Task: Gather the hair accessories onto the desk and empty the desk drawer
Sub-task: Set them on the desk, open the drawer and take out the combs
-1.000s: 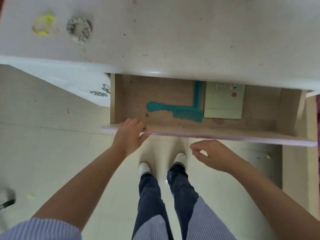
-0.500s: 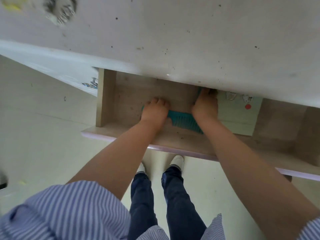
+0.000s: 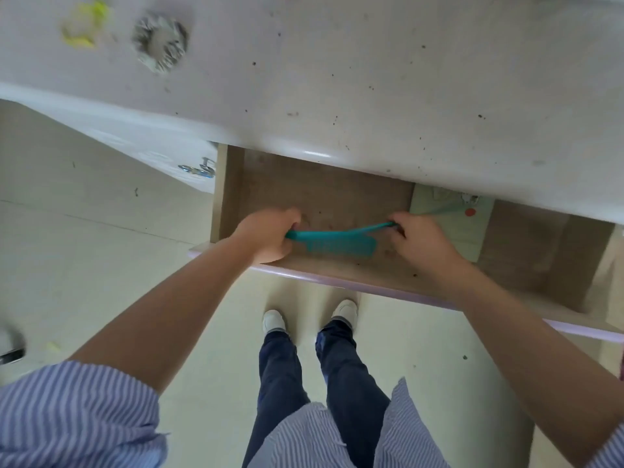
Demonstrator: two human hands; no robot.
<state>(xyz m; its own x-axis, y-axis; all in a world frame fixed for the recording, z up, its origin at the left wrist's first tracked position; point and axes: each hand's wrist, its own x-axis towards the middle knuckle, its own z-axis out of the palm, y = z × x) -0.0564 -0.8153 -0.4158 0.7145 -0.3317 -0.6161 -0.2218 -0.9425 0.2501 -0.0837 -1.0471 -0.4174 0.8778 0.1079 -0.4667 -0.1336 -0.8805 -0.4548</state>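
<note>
In the open drawer point(image 3: 337, 201), 2 teal combs are gripped: left hand point(image 3: 270, 236) closed on one comb point(image 3: 337, 243), right hand point(image 3: 420, 239) on the other comb point(image 3: 368, 228). At 11 o'clock, 2 scrunchies point(image 3: 160, 42) lie on the worktop point(image 3: 405, 79). Teeth might be snagged together when lifted.

A: pale cream tiled floor point(image 3: 101, 265) everywhere, few dark specks on it.
B: yep, and the white glossy cabinet door point(image 3: 141, 150) on the left catches soft daylight, metal keys point(image 3: 199, 168) hanging there.

Nothing readable anywhere, just a pale green card point(image 3: 452, 228) at the right of the drawer point(image 3: 324, 194) with a red dot and blurry little marks, no legible lettering.
</note>
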